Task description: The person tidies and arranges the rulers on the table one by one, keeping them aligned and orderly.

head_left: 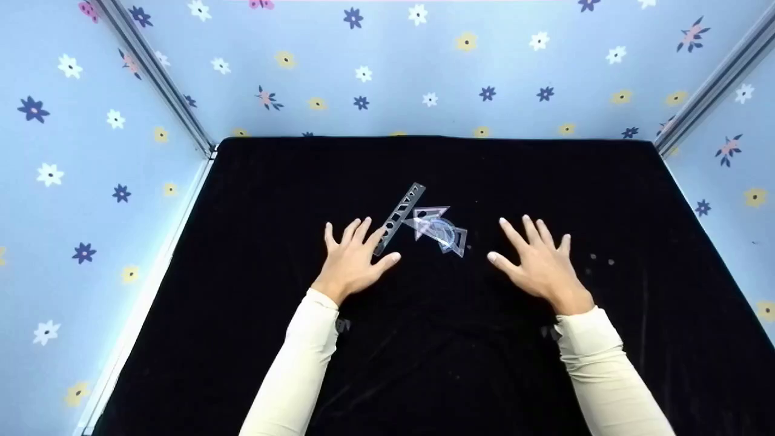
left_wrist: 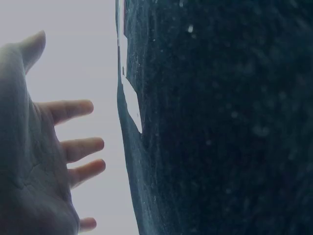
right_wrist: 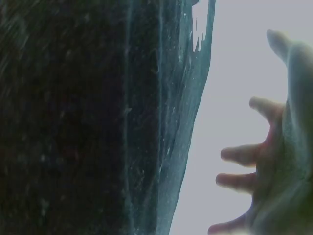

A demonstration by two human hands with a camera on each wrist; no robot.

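Note:
A clear ruler (head_left: pixel 399 216) with a row of cut-out shapes lies slanted on the black cloth. Just right of it, a pink-edged set square (head_left: pixel 419 226), a transparent protractor (head_left: pixel 441 231) and another clear set square (head_left: pixel 461 243) overlap in a small pile. My left hand (head_left: pixel 350 261) hovers palm down with spread fingers, its index fingertip overlapping the ruler's near end in the head view. Off to the right of the pile, my right hand (head_left: pixel 543 265) is spread the same way and holds nothing. Both wrist views show a gap between the palms and the cloth.
Black cloth (head_left: pixel 436 357) covers the table, with slight wrinkles near the front. Blue flower-patterned walls (head_left: pixel 399 79) enclose the back and both sides, with metal posts (head_left: pixel 160 75) at the back corners. A few small specks (head_left: pixel 611 262) lie right of my right hand.

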